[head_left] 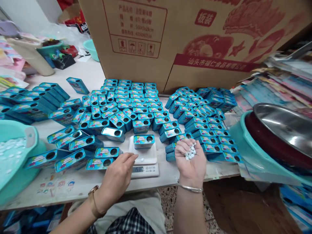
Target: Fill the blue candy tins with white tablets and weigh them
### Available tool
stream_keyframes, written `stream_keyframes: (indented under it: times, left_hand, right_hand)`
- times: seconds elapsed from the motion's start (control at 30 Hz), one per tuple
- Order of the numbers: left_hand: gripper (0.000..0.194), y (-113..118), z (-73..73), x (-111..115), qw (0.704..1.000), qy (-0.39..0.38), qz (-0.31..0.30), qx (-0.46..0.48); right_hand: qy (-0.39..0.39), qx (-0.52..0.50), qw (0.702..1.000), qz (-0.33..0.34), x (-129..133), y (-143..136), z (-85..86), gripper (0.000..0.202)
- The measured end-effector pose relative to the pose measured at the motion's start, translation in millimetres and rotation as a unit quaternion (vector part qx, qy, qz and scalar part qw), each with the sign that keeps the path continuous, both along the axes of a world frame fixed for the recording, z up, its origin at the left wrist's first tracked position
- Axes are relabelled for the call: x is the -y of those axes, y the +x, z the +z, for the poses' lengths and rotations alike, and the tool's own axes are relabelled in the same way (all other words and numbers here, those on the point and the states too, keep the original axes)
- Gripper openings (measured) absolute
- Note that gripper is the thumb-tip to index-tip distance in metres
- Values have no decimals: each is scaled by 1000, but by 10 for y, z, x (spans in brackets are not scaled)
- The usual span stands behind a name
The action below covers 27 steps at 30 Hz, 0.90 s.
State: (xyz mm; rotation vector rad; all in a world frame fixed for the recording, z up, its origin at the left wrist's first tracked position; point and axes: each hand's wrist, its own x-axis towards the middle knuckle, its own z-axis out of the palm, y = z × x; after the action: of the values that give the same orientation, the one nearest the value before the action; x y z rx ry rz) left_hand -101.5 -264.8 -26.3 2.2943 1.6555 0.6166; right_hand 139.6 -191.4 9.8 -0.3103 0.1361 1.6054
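My right hand [191,159] is turned palm up with fingers curled round several small pale blue candies [190,152]. My left hand [120,172] is at the near left of a white digital scale [146,169], its fingers together and bent; whatever they may hold is hidden. One loose candy [142,159] lies on the scale's plate, just beyond these fingertips. A blue candy tin [143,142] with a dark round hole in its top stands on the plate. The display appears to read about 153. Similar tins [104,162] stand beside my left hand.
Many blue tins [138,105] crowd the table behind the scale. A turquoise basin [31,136] of pale candies is at the left. A large carton [136,65] stands behind. Stacked metal bowls [287,120] in a turquoise basin [240,130] are at the right.
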Motion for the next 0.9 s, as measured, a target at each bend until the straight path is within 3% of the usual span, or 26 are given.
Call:
stream_keyframes:
  times: [0.4,0.67,0.8,0.9]
  left_hand:
    - [25,334,-81,-131,994,-79,-33,-64]
    - [23,409,-95,-215,987,-96,-27,-127]
    - [24,370,-113,-154,994,-82,-24,-73]
    - [27,282,21,-68,998,-20,-33,45]
  right_hand:
    - [6,30,1000,4,-18,-40,12,13]
    - [15,29,999,10,1,-63,32,12]
    - [8,38,999,8,15,-56,39,14]
    - [5,49,999,0,32,-39,38,14]
